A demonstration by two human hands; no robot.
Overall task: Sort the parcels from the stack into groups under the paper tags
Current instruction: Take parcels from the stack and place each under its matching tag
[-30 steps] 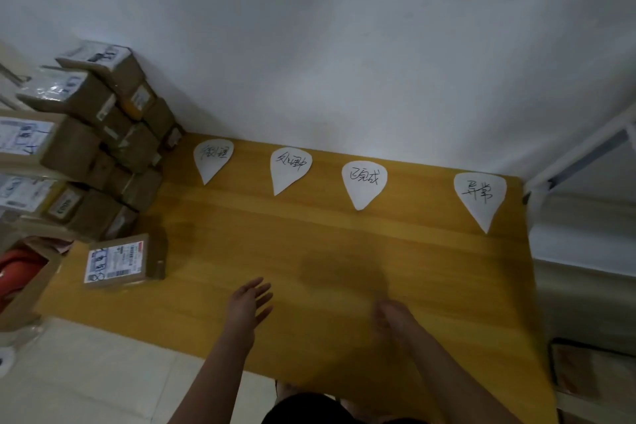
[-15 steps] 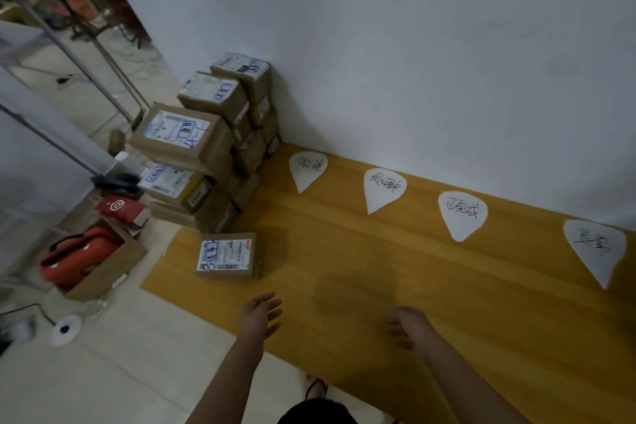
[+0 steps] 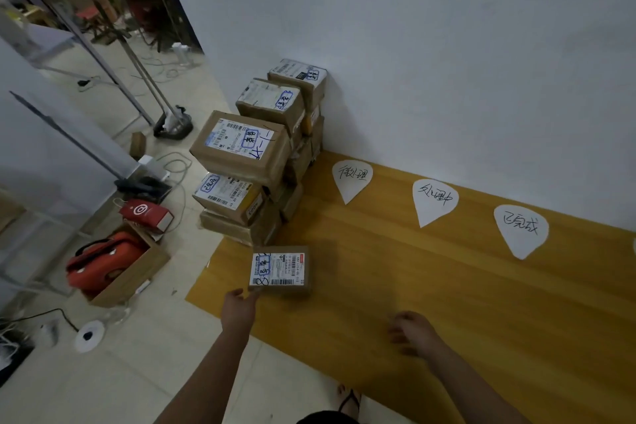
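A stack of brown cardboard parcels [image 3: 247, 148] with white labels stands against the wall at the left end of a yellow wooden mat [image 3: 430, 286]. One small flat parcel [image 3: 279, 270] lies alone on the mat in front of the stack. My left hand [image 3: 239, 308] reaches to its near left corner, fingertips touching or almost touching it. My right hand [image 3: 413, 332] hovers over the mat, fingers loosely curled, holding nothing. Three white teardrop paper tags lie along the wall: first tag [image 3: 351, 179], second tag [image 3: 434, 200], third tag [image 3: 520, 229].
Left of the mat on the tiled floor sit an open carton [image 3: 137, 272] with a red bag [image 3: 103, 260], a red box [image 3: 148, 213], cables and a lamp base [image 3: 172, 126]. A white wall [image 3: 447, 45] runs behind the tags. My sandalled foot [image 3: 349, 401] stands at the mat's near edge.
The view has swung left, bringing the stack toward the middle. My left hand moved forward to the lone parcel's near corner. My right hand stayed low over the mat.
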